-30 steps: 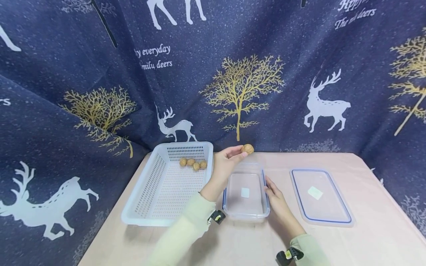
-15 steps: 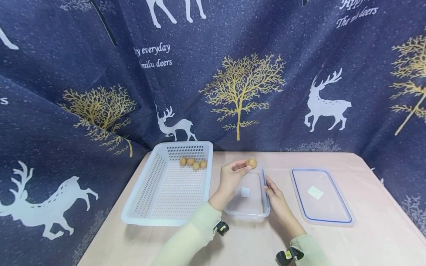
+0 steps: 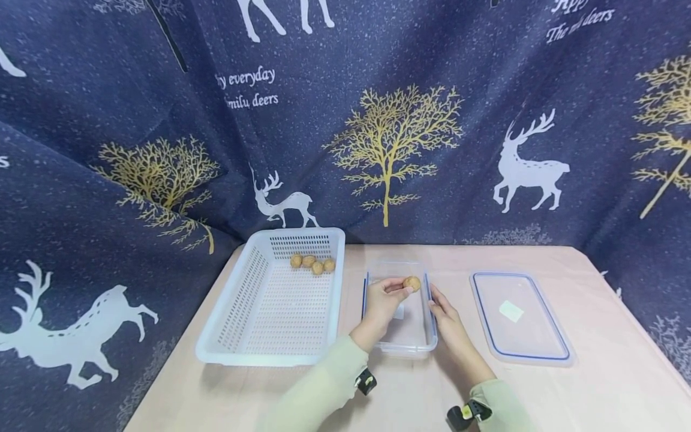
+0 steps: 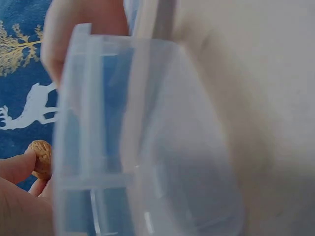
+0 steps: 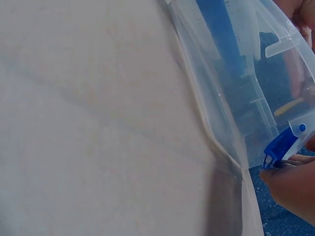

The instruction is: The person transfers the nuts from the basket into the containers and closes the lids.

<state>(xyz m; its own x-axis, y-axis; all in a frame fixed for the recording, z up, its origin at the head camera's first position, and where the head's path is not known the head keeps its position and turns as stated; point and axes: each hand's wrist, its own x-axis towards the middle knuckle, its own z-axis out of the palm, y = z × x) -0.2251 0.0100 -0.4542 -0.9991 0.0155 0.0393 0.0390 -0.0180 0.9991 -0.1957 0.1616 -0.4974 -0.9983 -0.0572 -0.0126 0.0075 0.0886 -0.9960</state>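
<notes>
In the head view my left hand (image 3: 384,305) pinches a walnut (image 3: 412,284) between thumb and fingertips, above the inside of a clear plastic food container (image 3: 405,348). The same walnut (image 4: 41,158) shows at the lower left of the left wrist view, partly behind the container wall (image 4: 182,147). My right hand (image 3: 450,324) rests against the container's right side, its fingers extended along the outside. A blue latch (image 5: 284,142) hangs beside that hand in the right wrist view. Part of the container floor and its pale label are hidden by my left hand.
A white perforated basket (image 3: 216,354) stands on the left, with several walnuts (image 3: 317,268) clustered in its far right corner. On the right, a clear lid (image 3: 526,339) with a blue seal lies flat. A dark blue deer-patterned cloth (image 3: 302,144) hangs behind the pink-covered table (image 3: 610,360).
My left hand has lowered the walnut and brought it slightly right and nearer, from beyond the container's far edge to above its inside. The right hand has stayed at the container's side.
</notes>
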